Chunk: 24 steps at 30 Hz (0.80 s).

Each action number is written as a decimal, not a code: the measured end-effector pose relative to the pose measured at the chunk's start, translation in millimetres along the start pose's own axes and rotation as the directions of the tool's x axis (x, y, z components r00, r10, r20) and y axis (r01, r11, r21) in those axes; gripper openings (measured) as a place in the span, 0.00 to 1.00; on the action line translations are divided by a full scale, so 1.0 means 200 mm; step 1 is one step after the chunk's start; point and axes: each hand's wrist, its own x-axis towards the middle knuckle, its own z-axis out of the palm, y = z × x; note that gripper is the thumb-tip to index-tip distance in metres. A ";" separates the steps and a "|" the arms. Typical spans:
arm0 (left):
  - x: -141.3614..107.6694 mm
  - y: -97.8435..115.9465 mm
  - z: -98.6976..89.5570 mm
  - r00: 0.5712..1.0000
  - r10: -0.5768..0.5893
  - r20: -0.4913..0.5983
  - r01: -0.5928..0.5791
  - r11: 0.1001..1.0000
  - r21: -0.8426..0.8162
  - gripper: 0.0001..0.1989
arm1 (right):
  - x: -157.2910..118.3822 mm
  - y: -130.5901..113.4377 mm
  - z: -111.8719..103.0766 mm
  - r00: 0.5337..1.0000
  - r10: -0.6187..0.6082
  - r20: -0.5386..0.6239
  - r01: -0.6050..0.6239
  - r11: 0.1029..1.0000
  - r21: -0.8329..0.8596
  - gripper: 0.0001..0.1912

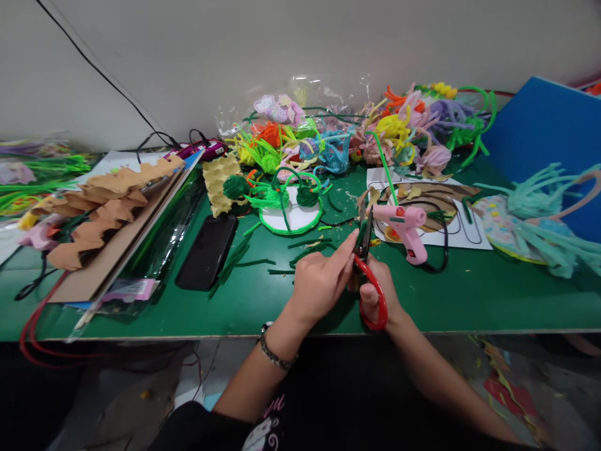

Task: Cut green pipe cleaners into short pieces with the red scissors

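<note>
Centre of the frame, slightly right: the right hand (382,288) is closed around the red-handled scissors (375,300), thumb at the handle loop, blades pointing up the frame and slightly parted. The left hand (317,285) meets it from the left, its fingers pressed together on a dark green strip (361,237) beside the blades; the exact contact between strip and blades cannot be told.

Just right of the blades, a pink glue gun (407,228) lies partly on a printed sheet (462,235), a green stick rising from its rear. Left of the blades, in the middle of the frame, sits a white disc with green edging (293,216), fuzzy green shapes upon it. Loose dark green pieces (231,266) lie beside a black phone (206,252), centre-left on the green table (263,313).
</note>
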 end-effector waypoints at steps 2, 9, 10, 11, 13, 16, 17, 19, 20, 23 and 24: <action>0.00 0.00 0.00 1.000 -0.003 -0.006 0.003 1.000 -0.006 0.19 | 0.00 0.00 0.00 1.000 0.018 0.009 -0.018 0.999 0.044 0.32; 0.00 0.00 -0.01 1.000 -0.016 -0.007 0.016 1.000 -0.017 0.19 | -0.01 -0.01 0.00 0.996 0.085 -0.016 -0.083 0.993 0.087 0.29; 0.00 0.00 0.00 1.000 -0.021 -0.003 0.021 1.000 -0.021 0.19 | -0.01 -0.02 0.00 0.996 0.087 -0.020 -0.085 0.993 0.082 0.29; 0.00 0.00 0.00 1.000 -0.025 0.002 0.025 0.999 -0.024 0.20 | 0.00 -0.02 0.00 0.996 0.083 -0.023 -0.081 0.994 0.077 0.28; 0.00 0.00 -0.01 0.999 -0.032 0.016 0.033 0.999 -0.032 0.20 | 0.00 -0.02 0.00 0.998 0.061 -0.033 -0.059 0.996 0.068 0.29; 0.00 0.00 -0.01 0.997 -0.058 0.045 0.062 0.995 -0.080 0.19 | 0.00 -0.01 0.00 0.999 0.035 -0.041 -0.032 0.997 0.073 0.30; 0.00 0.00 -0.01 0.996 -0.070 0.052 0.075 0.992 -0.104 0.19 | 0.00 -0.01 0.00 0.999 0.033 -0.037 -0.030 0.997 0.074 0.31; -0.01 0.00 -0.01 0.994 -0.092 0.057 0.099 0.985 -0.141 0.19 | 0.00 0.01 0.01 0.999 0.035 -0.021 -0.034 0.997 0.068 0.32; -0.01 0.00 -0.01 0.993 -0.101 0.058 0.109 0.982 -0.153 0.19 | -0.01 0.01 0.01 0.999 0.039 -0.015 -0.038 0.998 0.058 0.33; -0.01 0.00 -0.01 0.992 -0.120 0.041 0.125 0.978 -0.168 0.19 | -0.02 0.02 0.01 0.999 0.054 0.005 -0.054 0.998 -0.013 0.35; -0.01 0.00 -0.01 0.992 -0.121 0.032 0.125 0.978 -0.165 0.19 | -0.02 0.02 0.01 0.998 0.060 0.012 -0.059 0.997 -0.051 0.36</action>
